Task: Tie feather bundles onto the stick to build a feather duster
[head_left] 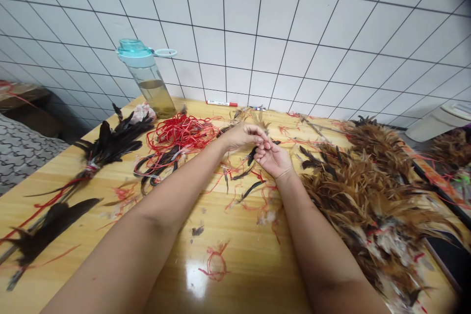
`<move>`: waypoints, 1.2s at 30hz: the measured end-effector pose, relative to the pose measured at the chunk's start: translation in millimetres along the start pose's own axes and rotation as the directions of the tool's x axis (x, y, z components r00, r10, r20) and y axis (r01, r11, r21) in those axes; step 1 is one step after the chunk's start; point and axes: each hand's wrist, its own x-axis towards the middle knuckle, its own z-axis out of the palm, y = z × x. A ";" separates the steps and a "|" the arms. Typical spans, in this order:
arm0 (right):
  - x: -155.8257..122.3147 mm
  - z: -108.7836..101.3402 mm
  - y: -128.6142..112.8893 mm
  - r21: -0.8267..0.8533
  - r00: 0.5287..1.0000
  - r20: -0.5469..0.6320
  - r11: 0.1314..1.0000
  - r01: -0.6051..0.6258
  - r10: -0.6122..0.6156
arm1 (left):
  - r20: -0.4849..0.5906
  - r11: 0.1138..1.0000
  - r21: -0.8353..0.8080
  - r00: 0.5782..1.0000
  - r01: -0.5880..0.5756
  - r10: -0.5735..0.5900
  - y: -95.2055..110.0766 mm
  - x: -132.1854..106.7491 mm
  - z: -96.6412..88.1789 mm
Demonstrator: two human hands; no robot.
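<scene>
The left hand (246, 137) and right hand (275, 159) meet above a wooden table (257, 279)

A white tiled wall (239, 14) runs along the table's far edge. The largest load on the surface is a heap of brown feathers (346, 181), spread along the right edge and up toward the far right corner. Along the left edge lies a bundle of black feathers (114, 137), bound at its base with pale and red wrapping. A clear bottle (145, 76) with a turquoise lid stands at the far left corner, partly filled with yellowish liquid. Just beside it, inward from that corner, sits a tangle of red cord (180, 132).

The hands are over the middle of the surface, toward the far edge. Their fingertips are together, thumbs and forefingers bent inward; whether they pinch anything I cannot tell. Slim dark feathers (252, 190) lie just below them, amid red scraps.

Near the middle of the far edge, against the wall, rests a red-and-white marker (221, 103) (its barrel bears small lettering, too tiny to read). A loose ring of red string (217, 264) lies well in from the far edge.
</scene>
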 end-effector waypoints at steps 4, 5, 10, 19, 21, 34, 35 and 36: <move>1.3 -0.3 0.5 0.050 1.000 -0.026 0.999 -0.013 0.014 | -0.014 1.000 0.025 1.000 0.015 -0.015 -1.4 -0.1 -1.2; 1.9 -0.6 0.6 0.052 1.000 -0.024 0.999 -0.013 0.015 | -0.021 0.999 0.027 1.000 0.020 -0.019 -1.5 0.0 -0.9; 4.0 -1.9 1.6 0.042 1.000 -0.013 0.999 0.007 -0.006 | -0.116 0.995 0.100 0.993 0.010 0.002 -1.9 2.3 3.9; 3.5 5.7 5.3 0.112 0.998 -0.064 0.994 0.022 -0.015 | -0.217 0.777 0.628 0.950 -0.040 0.224 -4.4 6.9 21.0; 3.0 7.4 5.1 0.104 0.997 -0.078 0.994 0.018 -0.010 | -0.180 0.612 0.786 0.914 -0.089 0.364 -4.8 6.8 23.9; 4.7 12.9 12.6 -0.102 0.997 -0.058 0.994 0.042 -0.048 | -0.242 0.637 0.767 0.887 -0.072 0.393 -16.0 6.2 19.4; 5.5 12.3 12.8 -0.122 0.997 -0.064 0.992 0.036 -0.045 | -0.265 0.682 0.729 0.894 -0.060 0.362 -16.3 6.6 17.0; 6.8 11.2 13.0 -0.148 0.995 -0.082 0.988 0.040 -0.052 | -0.283 0.714 0.698 0.896 -0.052 0.342 -16.5 7.0 14.3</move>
